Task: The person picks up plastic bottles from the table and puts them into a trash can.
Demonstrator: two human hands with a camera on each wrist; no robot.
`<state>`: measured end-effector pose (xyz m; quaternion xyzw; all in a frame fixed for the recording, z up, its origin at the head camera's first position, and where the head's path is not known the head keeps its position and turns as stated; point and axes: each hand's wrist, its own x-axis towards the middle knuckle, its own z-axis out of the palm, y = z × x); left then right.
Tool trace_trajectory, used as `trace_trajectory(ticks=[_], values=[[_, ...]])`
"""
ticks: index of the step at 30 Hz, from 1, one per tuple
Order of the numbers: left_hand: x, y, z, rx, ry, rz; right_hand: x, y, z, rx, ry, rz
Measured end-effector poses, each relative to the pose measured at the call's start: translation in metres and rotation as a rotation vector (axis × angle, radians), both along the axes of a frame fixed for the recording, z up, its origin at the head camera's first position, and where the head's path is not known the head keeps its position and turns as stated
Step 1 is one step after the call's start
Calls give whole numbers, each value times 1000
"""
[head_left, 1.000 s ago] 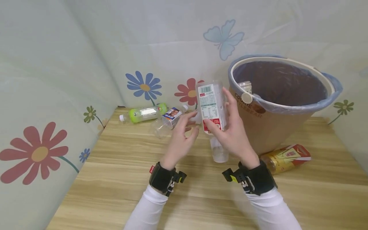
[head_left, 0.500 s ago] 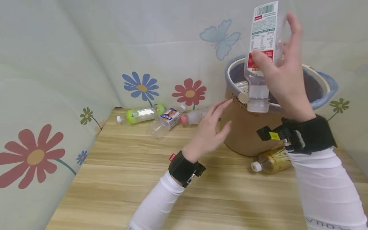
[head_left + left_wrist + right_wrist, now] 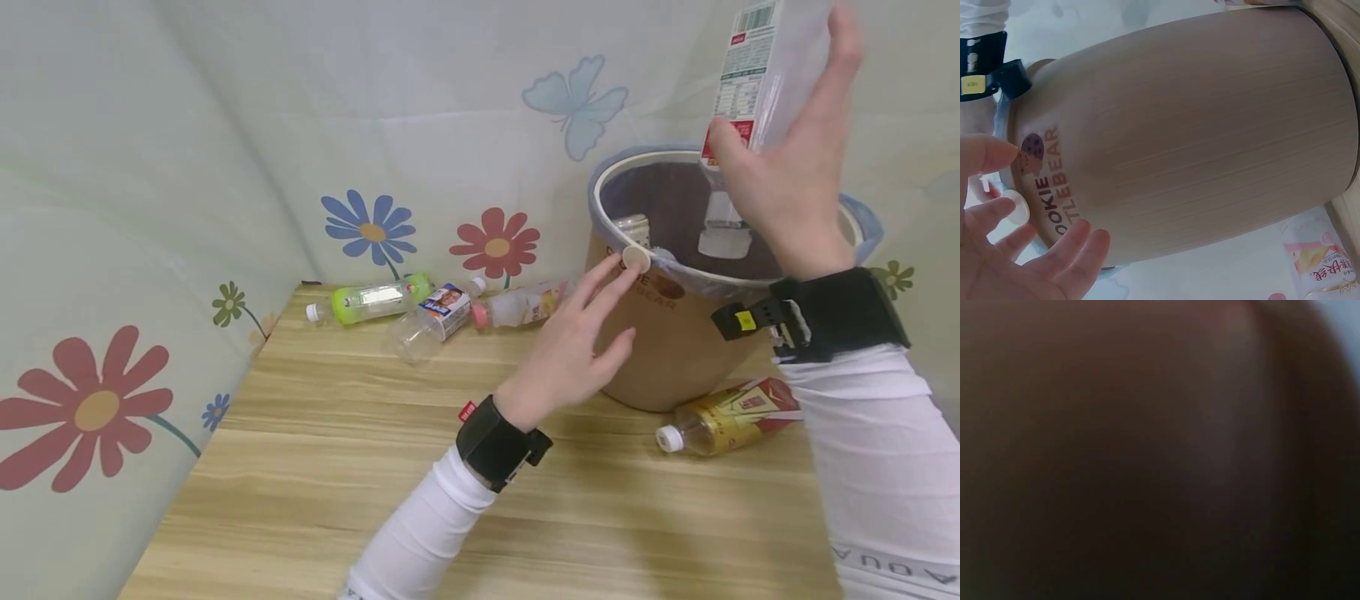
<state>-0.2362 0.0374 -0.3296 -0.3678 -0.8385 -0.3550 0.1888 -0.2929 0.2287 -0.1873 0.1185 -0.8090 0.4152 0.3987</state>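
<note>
My right hand (image 3: 798, 183) grips a clear plastic bottle (image 3: 795, 67) with a white and red label, neck down over the mouth of a brown trash can (image 3: 667, 358). The bottle's mouth points into the can, and its upper end runs out of the head view. A blue liner and a pale rim (image 3: 600, 196) ring the can's opening. Beside the can's near side, my left hand (image 3: 573, 346) is spread, its fingertips at the round knob (image 3: 636, 258) on the rim. In the left wrist view those fingers lie loosely bent along the can's wall. The right wrist view is dark and blurred.
Inside the can by the left rim shows another clear bottle (image 3: 633, 229). A yellow-labelled bottle (image 3: 720, 423) lies at the can's foot. Left of the can lie a pink-capped bottle (image 3: 517, 307), a blue-labelled bottle (image 3: 442, 310) and a green-sleeved bottle (image 3: 375, 300) on the wooden table (image 3: 337, 467).
The right hand has carried the bottle up and to the right, from above the table to over the can. My left hand has moved right and forward to the can's rim.
</note>
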Motion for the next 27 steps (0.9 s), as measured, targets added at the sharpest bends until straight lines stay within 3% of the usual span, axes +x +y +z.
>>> trace_trajectory(ticks=[6,11,15,19,22,27], values=[[0,-4,-4,-20,6,-14,5,7,-6,162,-302,-172],[-1,-8,-9,-9,21,-17,6,8,-12,211,-364,-152],[-2,-13,-13,1,10,-6,8,7,-19,224,-332,-102],[-2,-22,-18,3,19,30,15,0,-28,201,-238,-81],[-1,-31,-20,11,27,61,25,-9,-35,162,-130,-63],[-1,-50,-25,12,32,121,42,-28,-47,126,60,40]])
